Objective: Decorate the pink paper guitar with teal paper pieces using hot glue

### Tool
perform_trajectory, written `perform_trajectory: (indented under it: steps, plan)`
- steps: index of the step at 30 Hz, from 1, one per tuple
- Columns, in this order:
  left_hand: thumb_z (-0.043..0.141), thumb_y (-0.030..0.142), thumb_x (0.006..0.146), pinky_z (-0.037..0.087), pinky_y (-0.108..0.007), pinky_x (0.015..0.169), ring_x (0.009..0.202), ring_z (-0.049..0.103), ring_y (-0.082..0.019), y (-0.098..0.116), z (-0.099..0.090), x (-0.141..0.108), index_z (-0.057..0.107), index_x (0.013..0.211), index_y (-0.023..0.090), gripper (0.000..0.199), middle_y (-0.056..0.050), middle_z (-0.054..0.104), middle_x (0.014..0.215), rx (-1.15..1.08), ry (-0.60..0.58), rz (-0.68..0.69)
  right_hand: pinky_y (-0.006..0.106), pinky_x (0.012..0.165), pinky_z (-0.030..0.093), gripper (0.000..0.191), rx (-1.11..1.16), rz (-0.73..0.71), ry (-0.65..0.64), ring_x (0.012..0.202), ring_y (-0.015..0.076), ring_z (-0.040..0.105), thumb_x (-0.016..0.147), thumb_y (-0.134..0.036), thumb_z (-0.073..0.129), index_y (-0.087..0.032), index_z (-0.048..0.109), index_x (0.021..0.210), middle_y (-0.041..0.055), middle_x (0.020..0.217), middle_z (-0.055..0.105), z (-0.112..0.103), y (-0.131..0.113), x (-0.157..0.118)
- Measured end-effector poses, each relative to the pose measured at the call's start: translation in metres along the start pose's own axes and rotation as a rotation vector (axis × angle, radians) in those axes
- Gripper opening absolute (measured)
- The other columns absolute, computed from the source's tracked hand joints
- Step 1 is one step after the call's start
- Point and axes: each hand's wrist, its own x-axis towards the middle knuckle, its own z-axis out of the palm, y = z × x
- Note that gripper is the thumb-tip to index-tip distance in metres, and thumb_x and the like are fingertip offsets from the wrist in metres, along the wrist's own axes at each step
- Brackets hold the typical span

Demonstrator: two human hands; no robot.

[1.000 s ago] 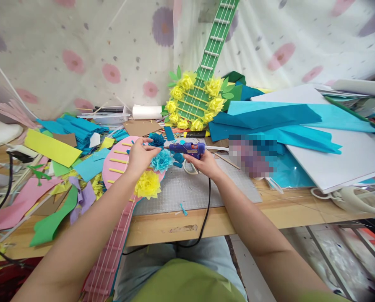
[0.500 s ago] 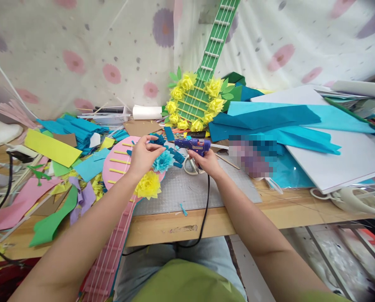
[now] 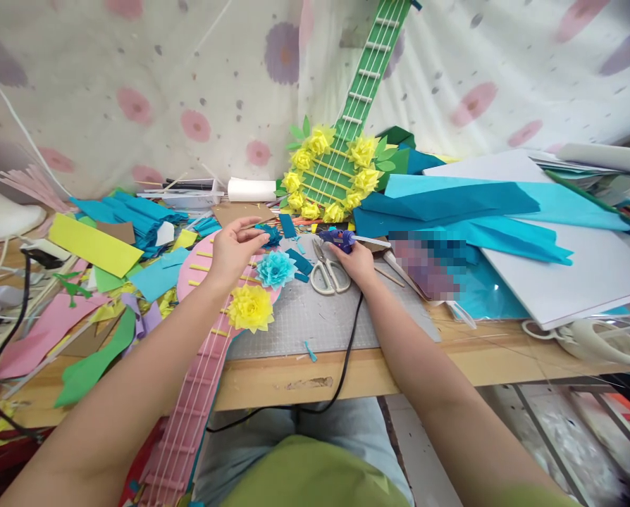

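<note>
Item: pink guitar [image 3: 204,370], landmark for all entries. Round body on the cutting mat [image 3: 273,345]; long axis runs toward the person and slants left, neck pointing near-left and overhanging the front edge of the desk [image 3: 357,380].

Item: three paper flowers along the right side of the guitar's body: dark blue flower [image 3: 270,238] farthest, light blue flower [image 3: 275,269] next, yellow flower [image 3: 250,308] nearest the neck.

Item: left hand [image 3: 235,257], above the guitar's body, fingertips at the dark blue flower; pinching or merely touching, cannot tell.

Item: glue gun [image 3: 337,239], right of the guitar's body, grasped by the right hand [image 3: 358,260]. Long axis crosswise, nozzle end toward the guitar, white glue stick [image 3: 368,243] projecting rearward, away from it.

Item: scissors [image 3: 326,263], right of the guitar, between it and the right hand; blades pointing away from the person.

Item: green guitar [image 3: 347,132], beyond the pink guitar, neck upward, leaning right.
</note>
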Motion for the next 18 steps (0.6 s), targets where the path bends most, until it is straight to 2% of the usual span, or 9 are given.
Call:
perform_trajectory:
  steps: [4, 12, 15, 18]
  plan:
    - [0.073, 0.017, 0.057, 0.055, -0.027, 0.062, 0.069, 0.064, -0.015, 0.001, 0.004, -0.002, 0.066, 0.103, 0.016, 0.047, -0.002, 0.069, 0.077, -0.019, -0.006, -0.027, 0.035, 0.075, 0.046, 0.051, -0.083, -0.025, -0.02, 0.09, 0.0291, 0.065, 0.079, -0.059, 0.051, -0.014, 0.067, 0.097, 0.0167, 0.093, 0.07, -0.001, -0.001, -0.002]
    - [0.074, 0.015, 0.056, 0.056, -0.031, 0.067, 0.07, 0.065, -0.015, 0.0, 0.012, -0.004, 0.065, 0.104, 0.016, 0.048, -0.002, 0.068, 0.077, -0.104, 0.004, -0.038, 0.033, 0.078, 0.044, 0.051, -0.061, -0.002, -0.013, 0.094, 0.0272, 0.063, 0.08, -0.058, 0.051, -0.014, 0.064, 0.102, 0.0151, 0.097, 0.069, -0.005, 0.003, -0.004]
    - [0.074, 0.016, 0.056, 0.056, -0.03, 0.067, 0.071, 0.065, -0.015, -0.003, 0.011, -0.002, 0.064, 0.098, 0.016, 0.043, -0.002, 0.067, 0.076, -0.133, 0.038, -0.011, 0.036, 0.085, 0.042, 0.053, -0.096, -0.054, 0.07, 0.101, 0.0282, 0.058, 0.076, -0.058, 0.055, -0.013, 0.059, 0.105, 0.0155, 0.104, 0.065, -0.008, 0.004, -0.007]
    - [0.074, 0.016, 0.056, 0.055, -0.029, 0.068, 0.072, 0.066, -0.015, -0.005, 0.01, -0.002, 0.064, 0.092, 0.016, 0.037, -0.001, 0.067, 0.075, -0.172, 0.06, 0.011, 0.041, 0.092, 0.037, 0.053, -0.232, -0.128, 0.161, 0.105, 0.031, 0.053, 0.074, -0.054, 0.061, -0.011, 0.056, 0.104, 0.019, 0.109, 0.06, -0.02, 0.004, -0.014]
